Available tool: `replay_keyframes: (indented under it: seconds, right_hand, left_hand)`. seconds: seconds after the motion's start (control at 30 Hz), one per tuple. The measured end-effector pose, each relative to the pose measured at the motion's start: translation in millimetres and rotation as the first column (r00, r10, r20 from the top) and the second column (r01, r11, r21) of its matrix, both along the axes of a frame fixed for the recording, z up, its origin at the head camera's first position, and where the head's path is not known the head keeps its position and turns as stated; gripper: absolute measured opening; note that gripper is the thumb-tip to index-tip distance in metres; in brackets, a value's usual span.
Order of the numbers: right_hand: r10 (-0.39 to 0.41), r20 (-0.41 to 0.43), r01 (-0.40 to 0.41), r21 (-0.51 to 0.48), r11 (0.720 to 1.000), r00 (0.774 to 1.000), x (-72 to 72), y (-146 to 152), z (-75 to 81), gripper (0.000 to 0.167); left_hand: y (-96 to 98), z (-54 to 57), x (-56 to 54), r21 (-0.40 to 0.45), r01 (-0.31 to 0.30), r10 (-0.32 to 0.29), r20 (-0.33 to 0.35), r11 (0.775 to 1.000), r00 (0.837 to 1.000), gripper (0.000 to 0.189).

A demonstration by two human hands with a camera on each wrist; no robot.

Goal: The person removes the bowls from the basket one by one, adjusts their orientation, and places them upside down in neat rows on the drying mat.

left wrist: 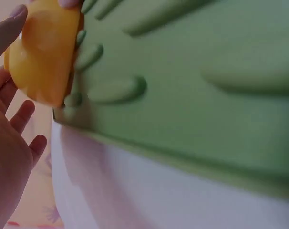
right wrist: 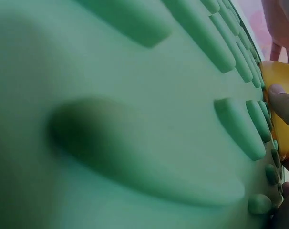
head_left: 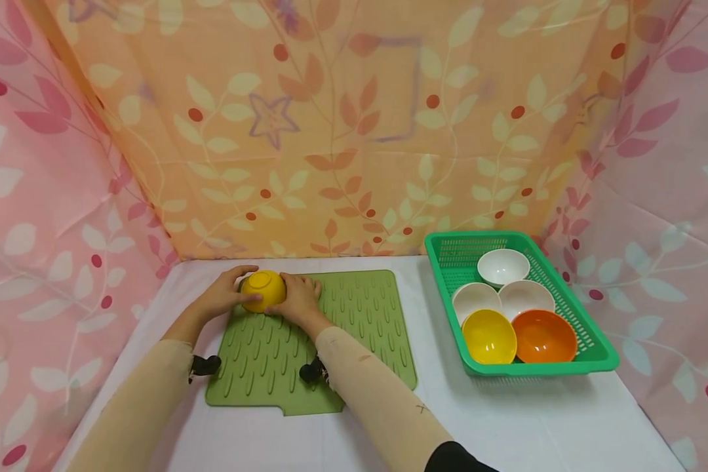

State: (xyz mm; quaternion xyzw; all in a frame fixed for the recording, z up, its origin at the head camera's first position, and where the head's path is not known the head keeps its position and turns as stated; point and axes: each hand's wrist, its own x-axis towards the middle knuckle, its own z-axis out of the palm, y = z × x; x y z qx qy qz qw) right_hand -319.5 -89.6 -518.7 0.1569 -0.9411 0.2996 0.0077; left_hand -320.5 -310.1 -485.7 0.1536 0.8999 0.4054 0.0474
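An upside-down yellow bowl (head_left: 263, 290) sits at the far left corner of a green ridged drying mat (head_left: 362, 334). From its left side my left hand (head_left: 221, 290) holds it, thumb on the near wall and fingers toward the far side. Opposite, my right hand (head_left: 299, 299) grips the bowl's right side with thumb and fingers. In the left wrist view, the bowl (left wrist: 44, 52) has its rim down against the mat's ridges, and some left fingers are spread off it. The right thumb (right wrist: 283, 106) presses the bowl's wall in the right wrist view.
To the right stands a green plastic basket (head_left: 448, 288) holding several bowls: white bowls (head_left: 503, 267), a yellow bowl (head_left: 488, 337) and an orange bowl (head_left: 545, 337). A white cloth (head_left: 425, 426) covers the table. Patterned curtains (head_left: 342, 131) enclose the back and sides.
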Motion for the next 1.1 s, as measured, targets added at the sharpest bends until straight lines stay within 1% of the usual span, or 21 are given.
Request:
replay_keyframes:
  seconds: [0.17,0.27,0.37,0.43,0.57,0.67,0.8,0.87,0.97,1.1]
  right_hand:
    - [0.004,-0.005,-0.004,0.003,1.000,1.000,2.7,3,1.4,0.092]
    - [0.006,-0.009,-0.006,0.014,1.000,1.000,4.2,4,2.4,0.092]
    - [0.019,0.000,-0.019,0.034,0.999,1.000,6.0,5,5.2,0.094]
    - [0.028,0.011,-0.029,0.031,0.999,1.000,7.5,6,9.7,0.096]
    - [0.050,0.010,-0.050,0.009,0.999,0.999,8.7,14,24.5,0.099]
    - [0.072,-0.021,-0.072,0.016,0.997,0.997,9.9,24,43.9,0.098]
    - [0.108,-0.073,-0.106,0.031,0.994,0.992,14.7,46,83.9,0.096]
    - [0.131,-0.086,-0.130,0.014,0.991,0.988,18.1,62,106.0,0.095]
    - [0.166,-0.103,-0.168,-0.020,0.986,0.981,20.7,88,136.6,0.096]
    - [0.189,-0.111,-0.191,-0.013,0.981,0.976,23.8,127,172.9,0.095]
  left_hand:
    - [5.4,0.5,-4.6,-0.043,-0.025,0.023,-0.046,0.999,0.999,0.067]
    - [4.8,-1.2,-6.5,-0.041,-0.045,0.043,-0.046,0.998,0.998,0.064]
    - [3.6,-2.5,-6.9,-0.045,-0.047,0.045,-0.046,0.998,0.998,0.063]
    - [3.6,-1.4,-6.5,-0.064,-0.050,0.046,-0.051,0.997,0.998,0.062]
    - [6.9,6.7,-4.4,-0.136,-0.064,0.056,-0.060,0.989,0.997,0.062]
    - [9.7,11.2,-3.4,-0.167,-0.074,0.067,-0.048,0.983,0.997,0.064]
    - [10.0,11.4,-3.5,-0.157,-0.084,0.082,-0.017,0.984,0.996,0.066]
    - [10.9,10.3,-2.7,-0.148,-0.087,0.086,-0.008,0.985,0.996,0.066]
    - [10.5,12.8,-1.6,-0.153,-0.091,0.092,-0.006,0.984,0.996,0.065]
    - [12.3,15.5,-0.2,-0.170,-0.097,0.099,0.003,0.981,0.995,0.065]
